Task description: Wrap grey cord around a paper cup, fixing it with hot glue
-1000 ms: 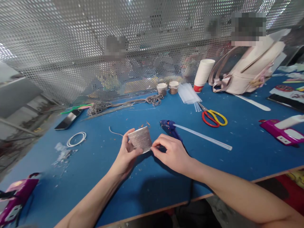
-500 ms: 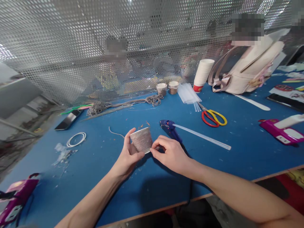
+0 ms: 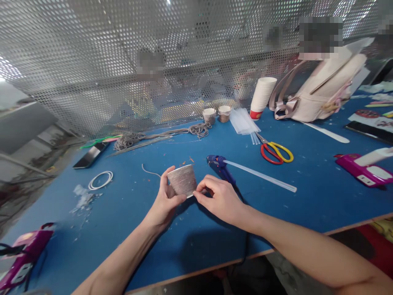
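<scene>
A paper cup (image 3: 183, 181) wound with grey-brown cord is tilted in my left hand (image 3: 166, 200), which grips it from the left with the thumb along its lower edge. My right hand (image 3: 219, 199) pinches at the cup's lower right edge; its thumb and forefinger are together, and what lies between them is too small to make out. A loose cord (image 3: 150, 172) trails on the table to the left of the cup. Just beyond my right hand lies a blue glue gun (image 3: 220, 167) with a long clear glue stick (image 3: 260, 175) in its back.
Scissors (image 3: 277, 153), clear glue sticks (image 3: 245, 121), stacked paper cups (image 3: 263, 97) and two cord-wrapped cups (image 3: 224, 113) stand or lie toward the back. Grey cord bundles (image 3: 130, 140), a phone (image 3: 91, 155) and a white coil (image 3: 100, 180) are left. Purple power strips (image 3: 365, 169) flank both sides.
The cup has tipped slightly in my left hand. Both hands keep nearly the same place and grip; the view has shifted a little.
</scene>
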Tool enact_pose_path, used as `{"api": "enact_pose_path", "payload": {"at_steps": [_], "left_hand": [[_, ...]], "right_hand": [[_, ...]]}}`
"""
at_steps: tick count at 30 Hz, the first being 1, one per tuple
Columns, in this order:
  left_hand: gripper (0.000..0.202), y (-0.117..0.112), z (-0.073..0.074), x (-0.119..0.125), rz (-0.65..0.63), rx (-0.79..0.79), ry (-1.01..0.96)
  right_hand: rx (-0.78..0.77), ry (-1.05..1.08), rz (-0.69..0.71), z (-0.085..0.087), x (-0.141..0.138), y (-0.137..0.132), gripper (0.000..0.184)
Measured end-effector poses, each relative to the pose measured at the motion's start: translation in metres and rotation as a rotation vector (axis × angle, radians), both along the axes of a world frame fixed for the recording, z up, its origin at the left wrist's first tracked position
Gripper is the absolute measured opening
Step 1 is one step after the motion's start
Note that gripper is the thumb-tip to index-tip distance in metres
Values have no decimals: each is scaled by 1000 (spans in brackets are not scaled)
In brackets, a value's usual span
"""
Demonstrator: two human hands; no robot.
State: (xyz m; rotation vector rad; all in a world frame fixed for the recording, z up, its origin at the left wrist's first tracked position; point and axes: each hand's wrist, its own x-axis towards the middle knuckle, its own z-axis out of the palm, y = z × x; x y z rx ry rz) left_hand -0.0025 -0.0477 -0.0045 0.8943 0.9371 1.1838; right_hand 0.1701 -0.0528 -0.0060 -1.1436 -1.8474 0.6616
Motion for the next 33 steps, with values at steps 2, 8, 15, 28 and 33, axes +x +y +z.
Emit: {"api": "enact_pose_path", "payload": {"at_steps": [2,8,15,28,33], "left_hand": [[79,0,1,0,-10,-4,-12],[86,0,-6,-3,-35,61,20],[80,1,-8,-4,-68,145,72],[81,19,-5,-12,162,325,79],[82,22,-4,-17,217,328,51]], "right_hand": [[-1,-1,-1,0,0,0,14],[5,3,0,-2,0,1,14],[9,7,7,-3,0,0,15],[519,-285,435,16,15,-45,22],[495,-372,317,11,65,-62,24]]}}
